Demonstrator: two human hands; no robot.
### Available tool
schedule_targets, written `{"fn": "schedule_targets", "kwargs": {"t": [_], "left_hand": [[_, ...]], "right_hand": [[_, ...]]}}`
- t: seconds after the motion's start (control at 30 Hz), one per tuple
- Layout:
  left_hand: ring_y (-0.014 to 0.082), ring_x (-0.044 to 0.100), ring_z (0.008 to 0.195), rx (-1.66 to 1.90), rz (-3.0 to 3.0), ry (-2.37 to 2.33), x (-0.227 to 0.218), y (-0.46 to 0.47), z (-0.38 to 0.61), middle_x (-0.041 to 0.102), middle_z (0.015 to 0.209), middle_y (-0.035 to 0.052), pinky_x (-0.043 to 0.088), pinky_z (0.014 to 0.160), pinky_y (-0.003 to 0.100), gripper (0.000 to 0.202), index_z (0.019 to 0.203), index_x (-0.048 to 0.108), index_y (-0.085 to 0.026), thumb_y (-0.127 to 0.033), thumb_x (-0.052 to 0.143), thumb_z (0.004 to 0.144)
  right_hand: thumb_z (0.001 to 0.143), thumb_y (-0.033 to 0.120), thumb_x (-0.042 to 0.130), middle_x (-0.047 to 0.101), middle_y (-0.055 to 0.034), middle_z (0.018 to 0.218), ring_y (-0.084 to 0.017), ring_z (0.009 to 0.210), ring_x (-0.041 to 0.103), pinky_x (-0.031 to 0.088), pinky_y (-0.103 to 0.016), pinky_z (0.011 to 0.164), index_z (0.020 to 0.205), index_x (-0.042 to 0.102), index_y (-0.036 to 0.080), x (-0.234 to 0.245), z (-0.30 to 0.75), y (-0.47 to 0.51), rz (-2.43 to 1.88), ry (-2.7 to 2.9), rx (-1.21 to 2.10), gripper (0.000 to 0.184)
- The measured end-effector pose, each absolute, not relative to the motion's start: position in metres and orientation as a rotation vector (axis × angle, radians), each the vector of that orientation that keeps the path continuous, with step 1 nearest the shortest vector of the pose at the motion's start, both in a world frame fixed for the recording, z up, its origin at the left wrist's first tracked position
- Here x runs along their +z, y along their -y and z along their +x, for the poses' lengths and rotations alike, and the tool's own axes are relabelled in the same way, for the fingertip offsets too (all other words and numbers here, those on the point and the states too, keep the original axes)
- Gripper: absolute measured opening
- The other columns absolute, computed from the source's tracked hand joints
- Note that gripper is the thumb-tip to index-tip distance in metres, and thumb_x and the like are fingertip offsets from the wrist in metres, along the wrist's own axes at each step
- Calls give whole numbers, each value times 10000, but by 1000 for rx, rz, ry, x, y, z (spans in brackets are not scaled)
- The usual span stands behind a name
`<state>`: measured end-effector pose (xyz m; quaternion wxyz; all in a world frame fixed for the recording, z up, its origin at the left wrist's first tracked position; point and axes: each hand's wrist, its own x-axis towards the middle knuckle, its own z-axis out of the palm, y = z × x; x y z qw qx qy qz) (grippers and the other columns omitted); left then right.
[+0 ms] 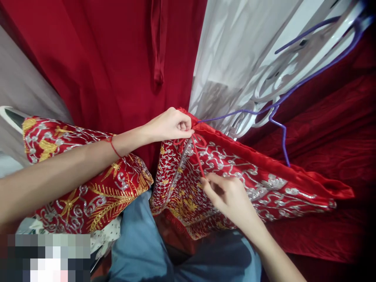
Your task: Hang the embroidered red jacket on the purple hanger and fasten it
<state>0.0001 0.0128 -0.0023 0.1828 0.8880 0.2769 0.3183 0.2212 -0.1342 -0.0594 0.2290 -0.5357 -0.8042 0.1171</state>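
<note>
A red embroidered garment [217,168] with silver and gold patterns and a satin edge hangs in front of me on a purple wire hanger [283,135]. At the garment's upper edge, my left hand [178,124] is closed in a pinch around a red cord [197,154]. Below and to the right, the thumb and fingers of my right hand [225,192] pinch the lower end of this cord, which runs taut between both hands. Small red loops show just under my left fingers. Whether they form a knot I cannot tell.
Another red, gold and silver embroidered piece [117,192] lies under my left forearm. Red cloth [117,58] with a hanging strap stands ahead, beside pale curtains [226,47]. White scrolled metalwork [264,86] and dark red fabric [329,149] are on the right.
</note>
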Motion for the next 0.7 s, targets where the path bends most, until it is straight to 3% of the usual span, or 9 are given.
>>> {"fn": "schedule_targets", "kwargs": {"t": [0.13, 0.27, 0.47, 0.7], "left_hand": [[81, 524, 582, 709, 2475, -717, 5, -13, -6, 616, 641, -5, 401, 597, 226, 193, 777, 640, -141, -314, 617, 860], [85, 541, 548, 434, 2428, -695, 14, -15, -18, 636, 643, -22, 399, 575, 217, 252, 908, 657, -155, -361, 734, 786], [130, 646, 661, 391, 2396, -744, 25, -29, -38, 723, 730, 38, 480, 664, 241, 276, 856, 722, -149, -417, 714, 791], [117, 649, 662, 512, 2386, -759, 25, -39, -45, 735, 749, 41, 479, 661, 226, 244, 872, 750, -157, -384, 726, 786]], "right_hand": [[986, 458, 452, 578, 24, 523, -114, 423, 469, 274, -252, 519, 825, 675, 201, -68, 223, 126, -1683, 2193, 148, 377], [944, 576, 512, 670, 5, 612, -152, 504, 587, 329, -248, 540, 1088, 682, 190, -59, 213, 107, -1693, 1964, 74, 446], [979, 486, 473, 671, 0, 629, -128, 493, 549, 333, -248, 553, 964, 702, 199, -45, 198, 79, -1527, 1892, 21, 367], [924, 321, 511, 651, 12, 629, -114, 518, 551, 338, -234, 552, 872, 646, 192, -51, 199, 74, -1464, 1871, -159, 194]]}}
